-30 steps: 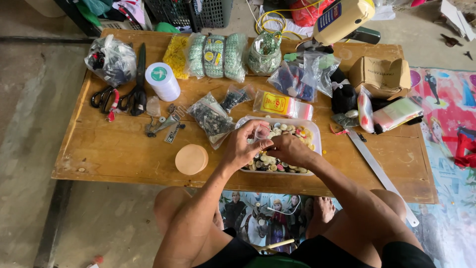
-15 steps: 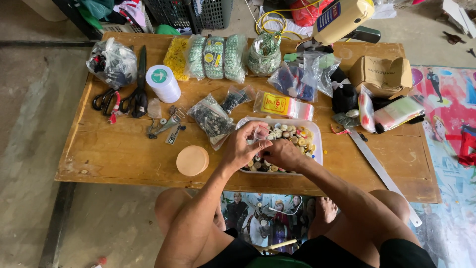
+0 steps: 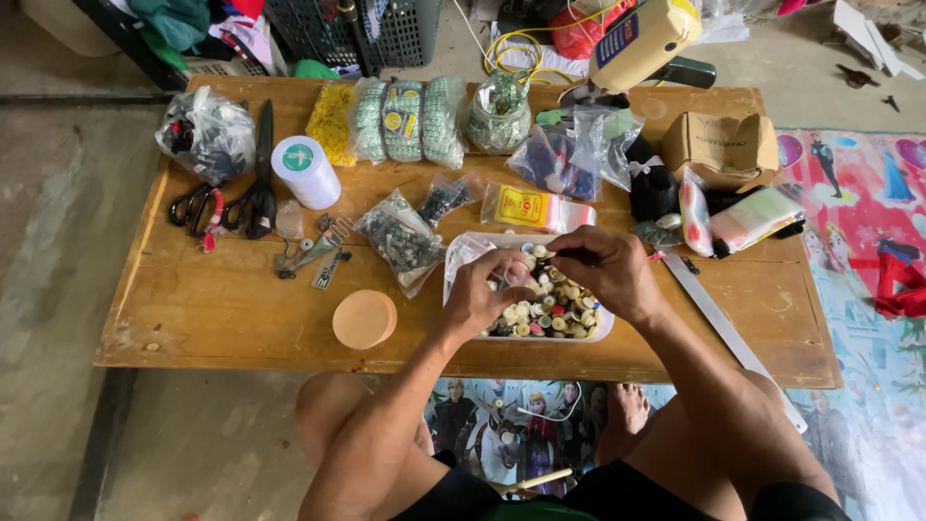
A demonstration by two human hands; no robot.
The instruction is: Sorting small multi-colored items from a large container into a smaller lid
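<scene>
The tray of buttons [image 3: 559, 323] sits at the near edge of the wooden table [image 3: 212, 309], at about 6 o'clock on the table top, right in front of my knees. It is a shallow clear plastic tray heaped with small round buttons, mostly cream and white with a few red and dark ones. Both my hands are over it. My left hand [image 3: 487, 289] is curled at the tray's 9 o'clock side, fingers pinched on something small and pale that I cannot make out. My right hand [image 3: 608, 270] is bent over the 12 o'clock rim, thumb and fingertips closed together, and whether they grip a button I cannot tell. I judge I am in the middle of picking through the buttons; the next pick calls for a fine pinch on one piece without scattering the heap.

Of the packages: at 11 o'clock from the tray lies a clear bag of dark small parts [image 3: 400, 236], and at 12 o'clock a flat red-and-yellow labelled packet [image 3: 535, 207]. Along the far edge, a yellow mesh bag [image 3: 331, 121] lies beside three green bundles in clear wrap [image 3: 410, 116], each with a round label. A white spool with a green round label [image 3: 306, 171] stands at 10 o'clock, a brown cardboard box [image 3: 721, 145] at 2 o'clock, and a round tan lid [image 3: 365, 318] at 9 o'clock.
</scene>
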